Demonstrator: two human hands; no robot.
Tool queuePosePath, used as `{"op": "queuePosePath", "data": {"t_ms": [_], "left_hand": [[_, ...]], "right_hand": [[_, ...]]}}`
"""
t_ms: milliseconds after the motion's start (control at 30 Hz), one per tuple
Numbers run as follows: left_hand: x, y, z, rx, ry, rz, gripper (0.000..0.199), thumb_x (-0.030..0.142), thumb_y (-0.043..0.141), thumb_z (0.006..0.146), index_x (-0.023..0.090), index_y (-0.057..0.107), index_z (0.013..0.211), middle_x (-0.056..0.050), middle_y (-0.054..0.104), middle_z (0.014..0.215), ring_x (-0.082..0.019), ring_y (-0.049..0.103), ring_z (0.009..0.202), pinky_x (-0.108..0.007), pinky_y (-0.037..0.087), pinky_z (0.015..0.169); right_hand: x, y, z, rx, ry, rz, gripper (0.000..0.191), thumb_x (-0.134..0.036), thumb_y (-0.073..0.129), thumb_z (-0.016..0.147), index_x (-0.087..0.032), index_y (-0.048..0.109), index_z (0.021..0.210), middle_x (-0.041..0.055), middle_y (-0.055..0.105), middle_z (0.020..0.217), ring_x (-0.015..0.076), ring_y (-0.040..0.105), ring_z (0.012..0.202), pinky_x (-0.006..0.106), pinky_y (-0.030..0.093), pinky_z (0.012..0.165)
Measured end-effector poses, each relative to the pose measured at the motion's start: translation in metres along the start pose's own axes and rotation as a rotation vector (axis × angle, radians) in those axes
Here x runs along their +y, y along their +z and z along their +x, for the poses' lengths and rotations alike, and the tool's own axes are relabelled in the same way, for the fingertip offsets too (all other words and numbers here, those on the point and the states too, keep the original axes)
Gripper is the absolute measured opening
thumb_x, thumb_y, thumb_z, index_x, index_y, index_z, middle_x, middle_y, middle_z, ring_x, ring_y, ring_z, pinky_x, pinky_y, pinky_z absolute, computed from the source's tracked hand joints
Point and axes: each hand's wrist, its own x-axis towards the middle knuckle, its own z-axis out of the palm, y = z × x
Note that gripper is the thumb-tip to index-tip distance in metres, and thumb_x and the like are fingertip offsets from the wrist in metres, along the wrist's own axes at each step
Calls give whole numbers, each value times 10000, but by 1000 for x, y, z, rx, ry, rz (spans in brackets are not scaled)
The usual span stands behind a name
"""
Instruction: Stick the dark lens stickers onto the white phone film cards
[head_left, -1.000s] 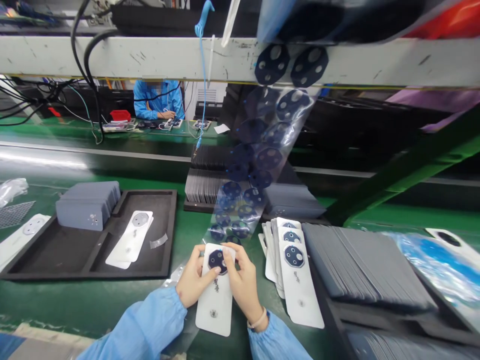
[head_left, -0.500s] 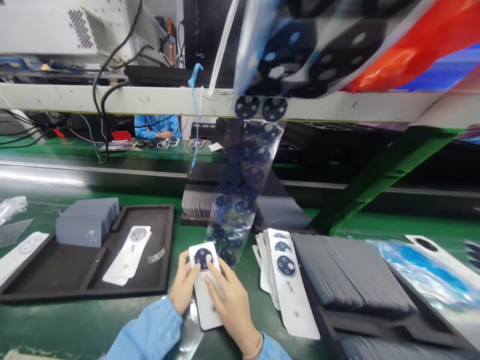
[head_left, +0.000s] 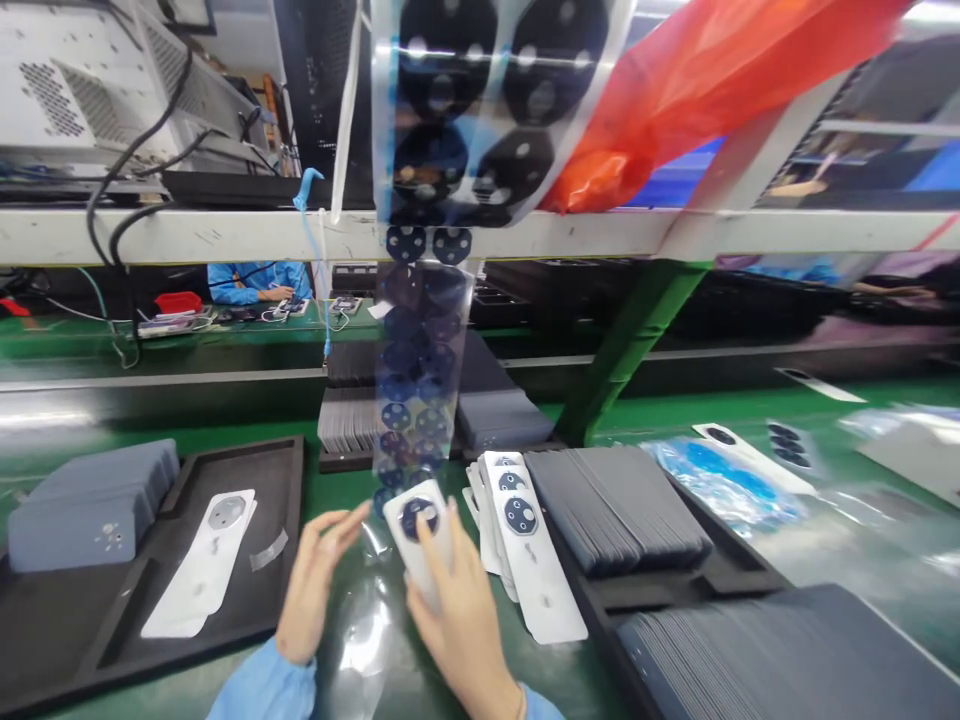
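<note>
My right hand (head_left: 461, 610) holds a white panel (head_left: 424, 545) by its edges, with a finger on the dark round piece near its top. My left hand (head_left: 319, 575) is off the panel, to its left, fingers extended and holding nothing. Just beyond the panel hangs a clear strip (head_left: 420, 370) with rows of dark round stickers. To the right of my right hand lies a fanned pile of white panels (head_left: 544, 580) with dark round pieces on them.
At left, a black tray (head_left: 281, 560) holds grey plates (head_left: 82, 510) and white panels (head_left: 199, 570). Another black tray at right bears grey plates (head_left: 615, 500). A white beam (head_left: 585, 235) crosses above. Across the bench, a person in blue sleeves (head_left: 255, 280) sits.
My left hand has let go of the panel and moved left. My right hand keeps the panel, now tilted. The view has turned to the right.
</note>
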Motion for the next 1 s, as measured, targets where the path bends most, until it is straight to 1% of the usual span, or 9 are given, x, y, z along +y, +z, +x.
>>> {"op": "queuePosePath", "data": {"t_ms": [100,167,300,433,533,633,800,900,1000], "left_hand": [[15,-34,20,291,264,250,298,447,580,876,213,562,1060,-108,666,1252,-275,566,1249,-480,393,1102],[22,-63,33,477,275,527,349,425,575,855,217,532,1131,-118,617,1319,-283,529,1285,-498,367,1117],[27,-114,48,681,76,1163,624,486,552,779,54,523,1228,-285,526,1355,-445,473,1290,-593,367,1054],[25,-130,49,658,-138,1468,857,589,552,748,-22,433,1337,-327,554,1289,-481,514,1221,-580,415,970],[24,-129,49,561,-256,1494,791,556,529,797,24,417,1372,-279,605,1252,-441,568,1173,-514,442,943],[23,-130,50,606,-241,1445,766,514,548,806,76,388,1414,-249,590,1295,-425,567,1184,-489,445,942],[22,-141,51,744,-245,1269,900,507,707,646,87,436,1394,-226,569,1295,-427,424,1327,-494,413,1017],[24,-148,50,739,-243,1192,931,505,745,589,100,459,1377,-205,599,1267,-419,434,1319,-513,392,1049],[30,-149,48,762,-195,1096,904,499,771,575,115,488,1344,-195,645,1198,-397,573,1174,-529,438,998]], "right_hand": [[45,-16,1,110,160,-66,633,-285,519,943,-300,286,1531,91,62,1645,416,243,1450,619,413,1048],[79,-19,-5,115,223,-94,597,-324,509,949,-296,327,1517,109,122,1636,445,237,1442,656,406,1030],[117,-14,-17,129,246,-79,527,-327,491,950,-300,424,1473,126,323,1570,452,323,1404,653,391,1043],[100,-15,-10,121,247,-49,542,-383,455,970,-249,392,1492,137,297,1581,416,320,1416,605,364,1092],[71,-19,5,93,232,27,547,-426,423,985,-244,363,1498,129,315,1573,369,324,1423,601,351,1109],[47,-17,18,22,293,248,605,-421,509,951,-276,326,1509,110,349,1557,334,340,1423,569,351,1128],[37,8,38,-175,395,697,829,-300,706,771,-329,318,1503,118,384,1523,259,662,1074,440,575,905],[43,23,48,-224,408,783,728,-183,692,703,-296,503,1396,74,643,1215,169,690,762,356,611,744],[47,31,52,-190,401,777,591,-172,684,712,-246,616,1294,12,707,845,178,688,717,344,603,733]]}}
